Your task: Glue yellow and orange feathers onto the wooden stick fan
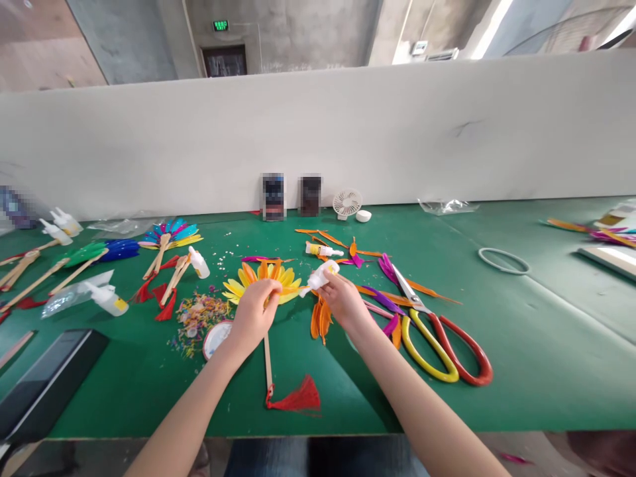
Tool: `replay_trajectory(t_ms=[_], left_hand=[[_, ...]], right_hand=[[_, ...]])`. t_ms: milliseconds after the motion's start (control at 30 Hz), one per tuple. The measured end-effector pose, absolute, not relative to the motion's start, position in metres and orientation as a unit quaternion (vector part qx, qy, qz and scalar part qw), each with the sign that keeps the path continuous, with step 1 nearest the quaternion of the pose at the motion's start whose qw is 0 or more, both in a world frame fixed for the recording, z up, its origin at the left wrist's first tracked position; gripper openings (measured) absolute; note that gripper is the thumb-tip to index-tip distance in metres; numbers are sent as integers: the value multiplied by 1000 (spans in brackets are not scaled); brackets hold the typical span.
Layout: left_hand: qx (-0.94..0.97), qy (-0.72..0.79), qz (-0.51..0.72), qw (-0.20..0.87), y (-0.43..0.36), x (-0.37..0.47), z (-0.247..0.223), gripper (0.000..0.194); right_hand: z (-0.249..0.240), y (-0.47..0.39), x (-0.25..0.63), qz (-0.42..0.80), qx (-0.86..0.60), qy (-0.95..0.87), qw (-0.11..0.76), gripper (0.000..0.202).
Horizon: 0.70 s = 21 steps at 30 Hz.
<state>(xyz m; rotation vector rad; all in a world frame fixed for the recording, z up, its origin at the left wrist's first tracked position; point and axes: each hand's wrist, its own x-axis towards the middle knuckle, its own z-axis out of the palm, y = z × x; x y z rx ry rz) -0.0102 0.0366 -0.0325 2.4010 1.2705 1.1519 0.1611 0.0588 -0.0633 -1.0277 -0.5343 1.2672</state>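
Observation:
My right hand (342, 301) grips a small white glue bottle (322, 274), tipped so that its nozzle points down and left. Between the fingertips of my left hand (256, 308) is an orange feather (289, 290), its free end close to that nozzle. Just behind the left hand lies a fan of yellow and orange feathers (238, 286). Its wooden handle (268, 361) runs toward the table's front edge, ending in a red tassel (301, 395). The left hand covers the middle of this fan. Loose orange feathers (320, 319) lie beside the right hand.
Large scissors (430, 328) with yellow and red handles lie at right, among purple and orange feathers. Another glue bottle (322, 250) rests behind my hands. Colourful scraps (201, 318) and a round lid (217, 338) are at left, near finished-looking feather fans (171, 238). A small fan (346, 202) stands behind.

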Motion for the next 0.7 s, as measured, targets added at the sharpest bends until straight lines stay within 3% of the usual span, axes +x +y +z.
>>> replay_trajectory(t_ms=[167,367,700], left_hand=[[783,453,386,180,35,-9,-27,10],[773,456,357,258,34,-7,-21,8],[753,463,324,337,33,-7,-18,9]], right_hand=[[-70,65,161,632,-423,-156,630,9],[-71,67,171,645,-373,-218,630,15],[-54,60,172,513,-402,-183,736,11]])
